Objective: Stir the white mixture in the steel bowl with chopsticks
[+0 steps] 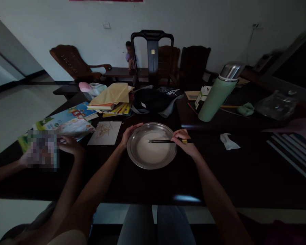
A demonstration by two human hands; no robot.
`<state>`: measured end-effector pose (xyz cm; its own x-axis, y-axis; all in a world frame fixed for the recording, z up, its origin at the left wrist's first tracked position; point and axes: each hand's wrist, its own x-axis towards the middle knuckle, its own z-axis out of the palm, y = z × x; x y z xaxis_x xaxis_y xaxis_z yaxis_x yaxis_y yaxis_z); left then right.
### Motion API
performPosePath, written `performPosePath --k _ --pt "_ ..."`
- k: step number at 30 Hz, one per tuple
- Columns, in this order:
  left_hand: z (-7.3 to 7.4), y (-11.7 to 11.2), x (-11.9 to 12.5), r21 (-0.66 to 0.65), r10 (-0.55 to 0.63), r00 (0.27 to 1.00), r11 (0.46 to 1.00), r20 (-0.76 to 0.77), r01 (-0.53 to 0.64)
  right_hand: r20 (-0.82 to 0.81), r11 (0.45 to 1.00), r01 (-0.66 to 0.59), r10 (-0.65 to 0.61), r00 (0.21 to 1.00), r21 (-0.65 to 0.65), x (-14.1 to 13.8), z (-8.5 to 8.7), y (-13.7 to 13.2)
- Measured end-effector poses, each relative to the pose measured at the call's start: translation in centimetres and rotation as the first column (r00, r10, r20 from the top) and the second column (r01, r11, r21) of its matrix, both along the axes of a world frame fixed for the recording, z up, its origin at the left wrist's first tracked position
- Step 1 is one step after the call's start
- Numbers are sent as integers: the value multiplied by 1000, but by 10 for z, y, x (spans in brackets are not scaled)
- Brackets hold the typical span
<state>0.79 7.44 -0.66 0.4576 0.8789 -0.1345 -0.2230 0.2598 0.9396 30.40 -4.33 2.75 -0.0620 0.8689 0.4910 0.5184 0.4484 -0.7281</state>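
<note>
A round steel basin (135,154) with a pale white mixture inside sits on the dark table in front of me. My left hand (129,133) grips its left rim. My right hand (184,140) holds a pair of black chopsticks (161,141) level over the basin, tips pointing left above the mixture.
A green thermos (218,93) stands to the right, with crumpled paper (228,141) near it. To the left are a sheet with thin sticks (105,132), books (66,120), a dark cloth (153,98), and another person's hand (70,144). Chairs (151,54) stand behind.
</note>
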Motion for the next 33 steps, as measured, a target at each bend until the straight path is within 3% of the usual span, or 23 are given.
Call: performPosePath --k 3,6,9,14,16,20,23,26,31,33 --pt "1 0 0 -7 -8 1000 1000 -11 8 -77 997 70 -68 995 29 7 1 0" --pt "2 0 -1 -22 -33 999 999 -25 33 -104 1000 8 -6 995 22 7 3 -1" --pt "2 0 0 -17 -33 999 999 -28 32 -28 999 -53 53 998 2 1 2 -1" --pt "5 -3 2 -4 -22 1000 1000 5 22 -92 998 57 -55 994 28 8 1 0" --pt "6 -5 4 0 -17 999 1000 32 17 -130 999 36 -32 991 29 10 2 -1" --pt "9 -9 7 33 59 992 997 110 -63 -30 997 -75 76 997 2 3 1 -1" --pt "11 -10 6 36 71 990 996 121 -76 -8 999 -17 17 1000 27 2 0 1" --pt "14 -11 3 12 43 989 999 142 -46 -93 998 33 -27 995 62 8 2 -1" --pt "15 -12 1 -26 39 982 999 183 -35 -51 996 -88 88 995 -1 4 3 -2" --pt "15 -12 2 -34 45 981 999 188 -39 -13 997 -73 73 997 -4 2 1 0"
